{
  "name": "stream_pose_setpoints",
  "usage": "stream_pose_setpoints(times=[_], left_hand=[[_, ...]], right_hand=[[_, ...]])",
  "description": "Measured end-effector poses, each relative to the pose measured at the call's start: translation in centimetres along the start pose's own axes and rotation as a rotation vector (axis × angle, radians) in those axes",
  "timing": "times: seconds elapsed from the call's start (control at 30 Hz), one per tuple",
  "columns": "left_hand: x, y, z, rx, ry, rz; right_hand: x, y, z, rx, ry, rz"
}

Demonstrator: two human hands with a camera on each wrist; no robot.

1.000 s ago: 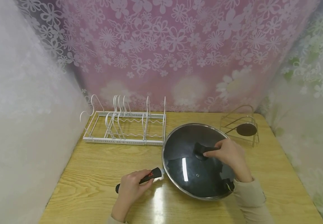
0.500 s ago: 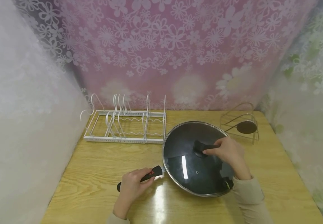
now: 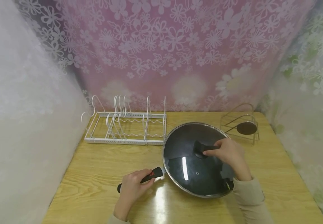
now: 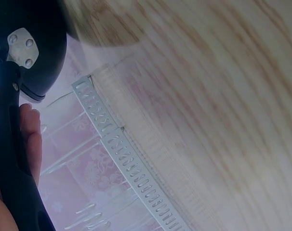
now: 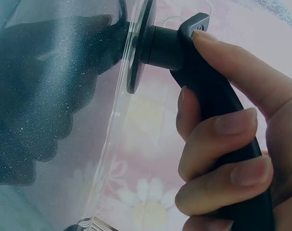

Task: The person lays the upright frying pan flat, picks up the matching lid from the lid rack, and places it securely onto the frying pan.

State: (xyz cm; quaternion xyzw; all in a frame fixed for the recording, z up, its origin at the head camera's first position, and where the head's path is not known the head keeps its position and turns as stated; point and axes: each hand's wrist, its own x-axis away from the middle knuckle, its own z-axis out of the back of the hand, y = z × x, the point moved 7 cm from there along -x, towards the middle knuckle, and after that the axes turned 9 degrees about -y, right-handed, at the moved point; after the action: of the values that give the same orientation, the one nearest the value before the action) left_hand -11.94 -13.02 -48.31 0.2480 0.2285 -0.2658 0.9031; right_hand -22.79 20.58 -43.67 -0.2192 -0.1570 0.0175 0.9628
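Note:
A dark pan (image 4: pixel 47 62) is covered by a glass lid (image 3: pixel 182 140) with a metal rim, right of centre in the head view. My left hand (image 3: pixel 133 185) grips the pan's black handle (image 4: pixel 8 130), its fingers curled round it. With my right hand (image 3: pixel 230 155) I hold the lid's black knob handle (image 5: pixel 218 101); the right wrist view has the thumb on top and the fingers wrapped round it. The lid sits over the pan, and the pan's inside shows only dimly through the dark glass.
A white wire rack (image 3: pixel 125 141) stands at the back left of the wooden table (image 3: pixel 108 158). At the back right is a small metal wire stand (image 3: pixel 253 137) with a dark round piece (image 3: pixel 246 128). Patterned cloth (image 3: pixel 161 62) hangs behind, with pale walls on both sides.

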Motion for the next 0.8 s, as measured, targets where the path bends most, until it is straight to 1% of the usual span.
stream_pose_setpoints(times=[0.23, 0.63, 0.7, 0.8], left_hand=[[-0.01, 0.23, 0.07, -0.004, -0.005, 0.011], [0.28, 0.32, 0.17, -0.002, -0.005, 0.023], [0.34, 0.28, 0.21, 0.001, -0.013, 0.026], [0.39, 0.25, 0.29, 0.018, -0.049, 0.034]], right_hand=[[0.15, 0.08, 0.01, -0.009, 0.015, 0.005], [0.67, -0.05, -0.14, 0.014, 0.021, 0.005], [0.81, -0.25, -0.09, 0.021, 0.021, 0.010], [1.00, -0.57, -0.18, 0.036, 0.013, 0.035]])
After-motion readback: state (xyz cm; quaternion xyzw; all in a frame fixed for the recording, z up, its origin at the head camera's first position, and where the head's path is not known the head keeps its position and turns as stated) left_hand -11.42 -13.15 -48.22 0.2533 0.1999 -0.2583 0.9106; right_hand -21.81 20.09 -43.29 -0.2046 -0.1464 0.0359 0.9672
